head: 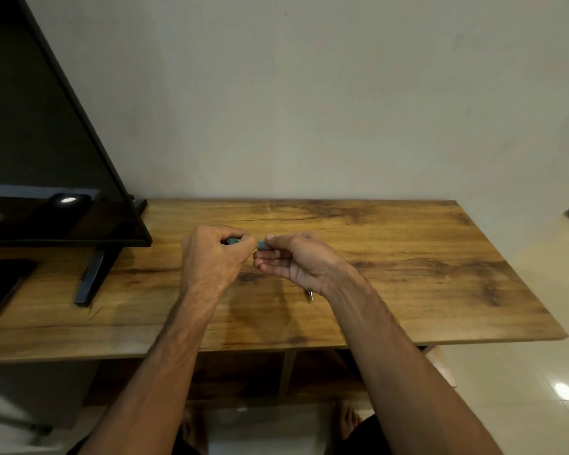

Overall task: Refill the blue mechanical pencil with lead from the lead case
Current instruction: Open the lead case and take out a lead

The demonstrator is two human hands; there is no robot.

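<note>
I hold the blue mechanical pencil [235, 240] above the middle of the wooden bench [408, 257], my two hands close together, almost touching. My left hand [211, 257] is curled into a loose fist around the pencil's body, so only a short teal stretch shows between my fingers. My right hand [296, 261] pinches a small teal piece [262, 245] between thumb and forefinger, just right of the left fist; I cannot tell whether that piece is joined to the pencil or apart from it.

A thin metal-tipped object [309, 295] lies on the bench under my right wrist, mostly hidden, so I cannot say what it is.

To the left, a dark monitor [46, 142] stands on the bench, its black foot [91, 280] reaching toward the near edge, well apart from my left forearm. The bench top to the right of my hands is bare wood out to its right edge and far corner, and the far edge meets the pale wall [309, 93]. The near edge runs under both forearms. Beyond the right edge lies glossy tiled floor [523, 372].
</note>
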